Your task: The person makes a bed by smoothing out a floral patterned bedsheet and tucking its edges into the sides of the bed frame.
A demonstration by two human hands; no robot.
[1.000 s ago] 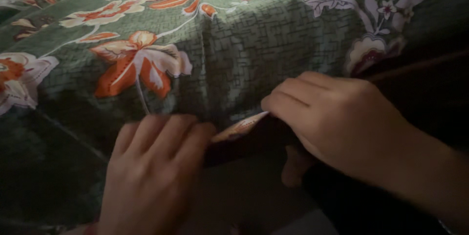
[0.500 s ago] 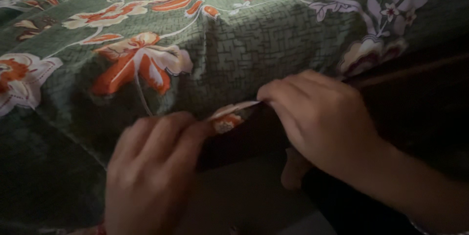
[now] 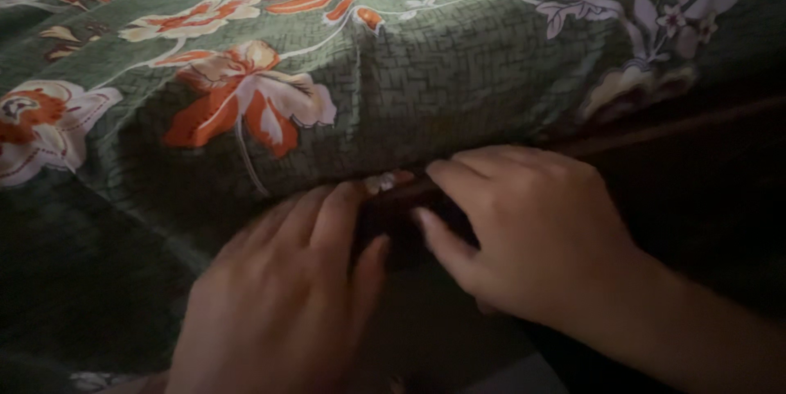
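Where the green floral bedsheet (image 3: 426,67) drapes over the side of the bed, its lower hem runs roughly left to right, rising slightly toward the right, and both hands meet along that line. Below the hem lies a dark band, probably the bed's side, too dim to tell apart. Large orange and cream flowers (image 3: 246,99) sit up and left of the hands, well apart from them.

My left hand (image 3: 278,304) lies flat with fingers together, tips pressing the hem just left of centre. My right hand (image 3: 524,230) curls over the same edge from the right, fingers bent and closed on the fabric, thumb underneath. A small pale corner of the sheet (image 3: 385,181) shows between the two hands, touching both, nearer the left fingertips.
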